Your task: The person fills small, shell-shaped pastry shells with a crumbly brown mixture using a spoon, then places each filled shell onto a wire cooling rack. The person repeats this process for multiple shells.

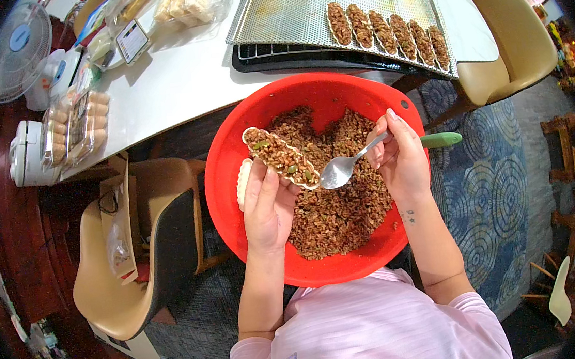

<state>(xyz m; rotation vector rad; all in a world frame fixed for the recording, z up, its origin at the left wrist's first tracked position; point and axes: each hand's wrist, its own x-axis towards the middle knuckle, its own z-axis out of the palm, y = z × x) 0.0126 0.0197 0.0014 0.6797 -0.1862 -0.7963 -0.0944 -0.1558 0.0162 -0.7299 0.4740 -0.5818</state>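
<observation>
My left hand [265,207] holds a long boat-shaped wafer shell [281,158] filled with brown puffed-grain mix and a few green seeds. Behind those fingers, a pale scalloped shell [243,183] also sits in the same hand, its filling side hidden. My right hand [401,156] grips a metal spoon [338,171] by its handle; the bowl touches or nearly touches the lower tip of the filled shell. Below both hands lies a large red basin [235,230] containing a heap of loose brown grain mix [342,221].
Several filled shells stand in a row on a perforated metal tray [283,15] on the white table [167,92]. Packs of shells [88,120] lie at the left, near a small screen device [133,41]. A green handle [440,139] juts past the basin. Chairs [166,200] flank me.
</observation>
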